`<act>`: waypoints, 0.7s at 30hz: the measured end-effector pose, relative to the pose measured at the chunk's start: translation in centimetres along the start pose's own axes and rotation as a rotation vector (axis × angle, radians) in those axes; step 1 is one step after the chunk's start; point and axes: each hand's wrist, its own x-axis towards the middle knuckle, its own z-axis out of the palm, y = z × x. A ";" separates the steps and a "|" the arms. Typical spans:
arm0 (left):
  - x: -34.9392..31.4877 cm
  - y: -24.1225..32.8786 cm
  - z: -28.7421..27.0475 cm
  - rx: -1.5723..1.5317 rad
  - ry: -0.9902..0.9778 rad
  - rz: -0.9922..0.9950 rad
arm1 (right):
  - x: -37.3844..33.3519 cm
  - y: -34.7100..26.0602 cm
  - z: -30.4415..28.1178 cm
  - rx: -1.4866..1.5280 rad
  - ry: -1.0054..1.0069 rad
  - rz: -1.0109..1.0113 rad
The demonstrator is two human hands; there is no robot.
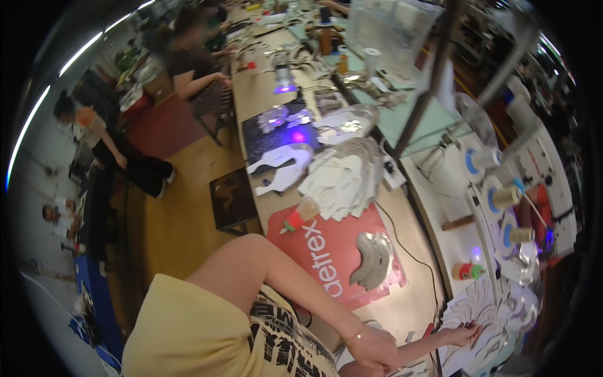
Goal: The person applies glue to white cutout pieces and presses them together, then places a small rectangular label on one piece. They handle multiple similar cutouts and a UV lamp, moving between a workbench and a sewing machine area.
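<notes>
My left hand (375, 349) is at the lower middle, back upward, its bent fingers resting against my right forearm (421, 350). Those fingers look closed, and what lies under them is hidden. Farther right, my right hand (463, 336) is palm up with curled fingers at the edge of fanned white curved pieces (474, 305); anything in its grip is too small to name. A red sheet (308, 254) with white lettering lies on the table left of my hands. On it are a stack of grey curved pieces (375, 257) and a glue bottle (303, 213) with a red and green cap.
Stacked white cut pieces (345, 173) lie beyond the red sheet, near a lit lamp (284, 81). At right stand thread cones (504, 196), a sewing machine (540, 166) and another glue bottle (468, 271). A cable (411, 251) crosses the table. Two people (201, 75) (100, 135) are at far left.
</notes>
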 end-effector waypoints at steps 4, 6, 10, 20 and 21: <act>-12.3 3.2 -3.1 -0.058 0.246 -0.170 | -7.0 -2.5 -0.2 -0.087 -0.145 -0.155; -18.1 4.6 -4.3 -0.029 0.454 -0.272 | -11.0 -3.3 0.4 -0.046 -0.210 -0.118; -28.9 6.7 -6.1 -0.096 0.353 -0.527 | -20.2 -5.2 1.8 -0.064 -0.347 -0.043; -56.2 11.2 -10.9 0.261 0.398 -0.495 | -50.9 -3.2 -1.6 -0.290 -0.858 0.070; -58.4 11.4 -12.0 0.302 0.355 -0.567 | -53.9 -2.6 -1.9 -0.303 -0.837 0.130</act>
